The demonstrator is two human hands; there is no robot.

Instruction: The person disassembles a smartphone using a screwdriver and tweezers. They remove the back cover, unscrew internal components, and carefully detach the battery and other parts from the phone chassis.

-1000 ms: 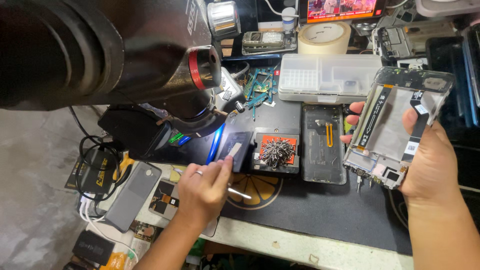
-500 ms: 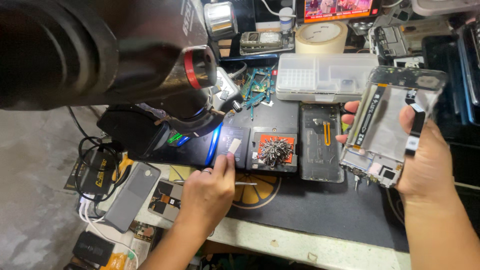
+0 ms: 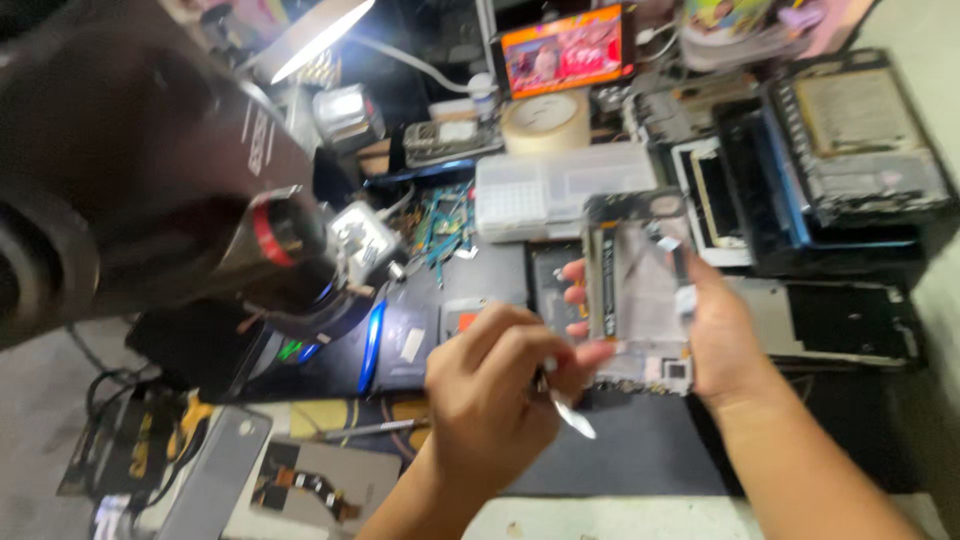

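The left hand (image 3: 495, 395), in the lower middle of the frame, was closed in a pinch on one thin silver metal tool (image 3: 570, 410), whose flat tip pointed down and to the right. Just beside it, the right hand (image 3: 715, 335) gripped one opened grey phone frame (image 3: 640, 285) by its edges, thumb on the right edge and fingertips showing at the left edge. The frame stood nearly upright at the centre of the picture, above a dark work mat (image 3: 640, 460); it looked blurred, pale inside, with small parts along its bottom end. Behind it lay one clear plastic parts box (image 3: 540, 190), one roll of beige tape (image 3: 545, 120) and one small lit screen (image 3: 565, 50). A large black microscope body (image 3: 150, 190) filled the upper left.
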